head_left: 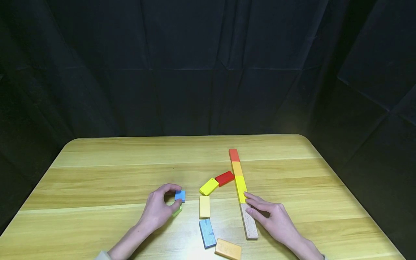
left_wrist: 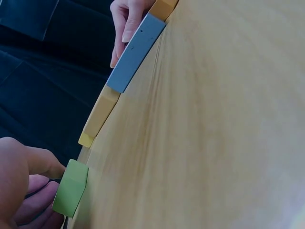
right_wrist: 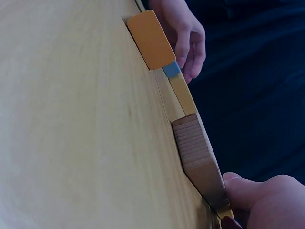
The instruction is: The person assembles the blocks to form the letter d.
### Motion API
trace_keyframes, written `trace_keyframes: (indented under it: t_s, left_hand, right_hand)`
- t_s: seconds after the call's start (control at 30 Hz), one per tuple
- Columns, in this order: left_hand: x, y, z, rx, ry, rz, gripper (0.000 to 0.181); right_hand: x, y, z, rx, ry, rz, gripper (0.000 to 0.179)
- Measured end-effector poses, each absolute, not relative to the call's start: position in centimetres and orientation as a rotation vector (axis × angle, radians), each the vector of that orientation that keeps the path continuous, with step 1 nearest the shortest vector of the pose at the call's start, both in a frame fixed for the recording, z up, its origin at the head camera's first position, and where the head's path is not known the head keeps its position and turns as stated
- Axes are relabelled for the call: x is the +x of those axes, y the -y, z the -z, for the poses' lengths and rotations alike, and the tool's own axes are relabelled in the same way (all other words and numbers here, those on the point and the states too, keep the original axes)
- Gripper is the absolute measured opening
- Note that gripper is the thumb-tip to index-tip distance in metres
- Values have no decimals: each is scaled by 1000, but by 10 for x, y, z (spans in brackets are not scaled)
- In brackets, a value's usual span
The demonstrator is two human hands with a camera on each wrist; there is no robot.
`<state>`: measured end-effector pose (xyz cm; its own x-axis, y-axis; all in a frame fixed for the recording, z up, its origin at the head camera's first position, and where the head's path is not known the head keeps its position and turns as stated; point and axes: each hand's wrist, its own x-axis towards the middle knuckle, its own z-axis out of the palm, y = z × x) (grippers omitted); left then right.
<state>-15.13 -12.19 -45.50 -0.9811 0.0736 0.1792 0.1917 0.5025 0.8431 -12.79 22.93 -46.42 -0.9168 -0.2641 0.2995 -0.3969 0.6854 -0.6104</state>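
My left hand (head_left: 158, 209) has its thumb and index finger curled around a small blue block (head_left: 180, 195), at its near and far edges. A green block (head_left: 177, 211) lies by that thumb; in the left wrist view the green block (left_wrist: 70, 188) sits right at the fingers. On the right, a straight row runs away from me: a speckled pale block (head_left: 249, 224), a yellow block (head_left: 240, 186), an orange one (head_left: 237, 168) and a red one (head_left: 234, 155). My right hand (head_left: 276, 218) rests loosely extended fingers and thumb along the row where yellow meets speckled.
Between the hands, a bent line of blocks curves toward me: dark red (head_left: 224, 178), yellow (head_left: 209, 186), pale yellow (head_left: 204, 207), blue-grey (head_left: 207, 233) and light orange (head_left: 228, 248). The wooden table (head_left: 97, 173) has a black curtain (head_left: 182, 72) behind it.
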Motion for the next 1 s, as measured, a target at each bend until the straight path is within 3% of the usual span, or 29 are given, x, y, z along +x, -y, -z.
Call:
trace_keyframes:
  t_s: [0.4, 1.0]
  left_hand:
    - [-150, 121, 455, -244, 2624, 1485, 36]
    - [-152, 121, 454, -195, 2600, 1536, 30]
  right_hand:
    - [-128, -230, 465, 549, 2699, -1050, 33]
    - [-127, -230, 464, 535, 2716, -1066, 34]
